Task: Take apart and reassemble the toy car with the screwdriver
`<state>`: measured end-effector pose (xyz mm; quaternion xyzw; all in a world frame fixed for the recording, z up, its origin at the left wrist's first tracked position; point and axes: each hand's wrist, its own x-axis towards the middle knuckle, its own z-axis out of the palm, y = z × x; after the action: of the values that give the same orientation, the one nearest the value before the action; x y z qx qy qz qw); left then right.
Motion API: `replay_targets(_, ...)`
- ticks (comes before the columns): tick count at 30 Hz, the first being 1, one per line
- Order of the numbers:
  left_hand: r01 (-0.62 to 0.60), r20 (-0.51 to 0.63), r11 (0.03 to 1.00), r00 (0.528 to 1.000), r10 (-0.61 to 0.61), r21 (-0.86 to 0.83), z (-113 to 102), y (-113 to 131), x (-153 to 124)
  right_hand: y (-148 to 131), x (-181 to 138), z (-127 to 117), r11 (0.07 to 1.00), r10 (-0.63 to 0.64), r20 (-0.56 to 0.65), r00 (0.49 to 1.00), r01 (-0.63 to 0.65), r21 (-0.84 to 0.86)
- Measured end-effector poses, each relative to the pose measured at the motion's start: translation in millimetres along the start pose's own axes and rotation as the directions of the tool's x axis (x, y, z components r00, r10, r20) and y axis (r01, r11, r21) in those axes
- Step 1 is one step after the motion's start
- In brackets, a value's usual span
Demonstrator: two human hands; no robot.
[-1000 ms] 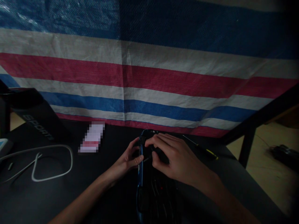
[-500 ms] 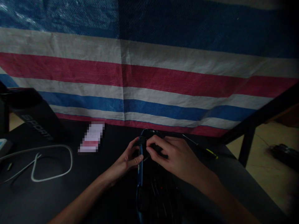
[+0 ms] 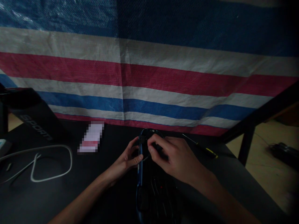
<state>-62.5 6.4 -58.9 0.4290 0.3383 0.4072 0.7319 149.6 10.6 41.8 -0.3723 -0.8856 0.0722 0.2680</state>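
A dark device with a blue edge (image 3: 140,174) lies on the black table (image 3: 70,199), its inside hard to make out in the dim light. My left hand (image 3: 127,160) grips its blue left edge near the far end, fingers curled round it. Curled over the device's far end, my right hand (image 3: 171,155) has its thumb and fingers pinched together on something small that I cannot make out.
A screwdriver with a yellow-marked handle (image 3: 205,150) lies just right of my right hand. A white cable loop (image 3: 50,161) and a small white-and-red card (image 3: 92,137) lie to the left. A striped tarp (image 3: 149,77) hangs behind the table. A black case (image 3: 32,119) stands far left.
My right hand's fingers have curled in from a flatter spread into a pinch at the device's far end. My left hand has kept its grip.
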Motion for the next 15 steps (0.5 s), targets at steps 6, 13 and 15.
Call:
replay_targets(6, -0.029, 0.001, 0.999, 1.000, 0.029, 0.020, -1.6, -1.7, 1.4, -0.8, 2.5, 1.2, 0.993, -0.108, -0.043, 0.993, 0.110, 0.050)
replay_targets(13, -0.024, -0.001, 1.000, 1.000, 0.024, 0.016, 0.8, -0.2, -0.1, -1.3, 0.7, 0.4, 0.999, -0.040, -0.019, 0.999, 0.041, 0.023)
replay_targets(15, -0.021, -0.016, 1.000, 1.000, 0.022, 0.020, 0.5, -0.7, -0.2, -0.6, 1.1, -0.6, 0.996, -0.078, -0.025, 0.997, 0.079, 0.043)
